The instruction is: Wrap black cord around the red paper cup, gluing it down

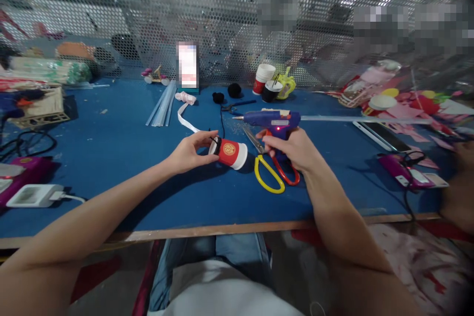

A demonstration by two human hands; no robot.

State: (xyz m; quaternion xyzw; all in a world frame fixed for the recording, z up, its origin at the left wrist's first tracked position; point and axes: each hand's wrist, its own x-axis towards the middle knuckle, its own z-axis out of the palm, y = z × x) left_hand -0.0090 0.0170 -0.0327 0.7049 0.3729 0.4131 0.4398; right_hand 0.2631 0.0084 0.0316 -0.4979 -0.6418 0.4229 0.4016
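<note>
My left hand [190,153] pinches the bottom end of a small red paper cup [231,153] with a gold emblem, which lies on its side on the blue table [111,158]. A dark piece sits at the cup's base under my fingertips. My right hand [292,148] is wrapped round the handle of a blue hot glue gun [272,118]. The gun's nozzle points left, above the cup, and a red light glows on its body. Yellow and red handled scissors [272,173] lie between my hands, just below the gun.
Clear glue sticks [162,104], a white ribbon [184,113], two black pompoms [226,93] and stacked cups [264,79] sit further back. A phone [381,136] and paper scraps lie right, chargers and cables left. A perforated metal screen [148,19] backs the table. Another person's arm [459,192] shows at right.
</note>
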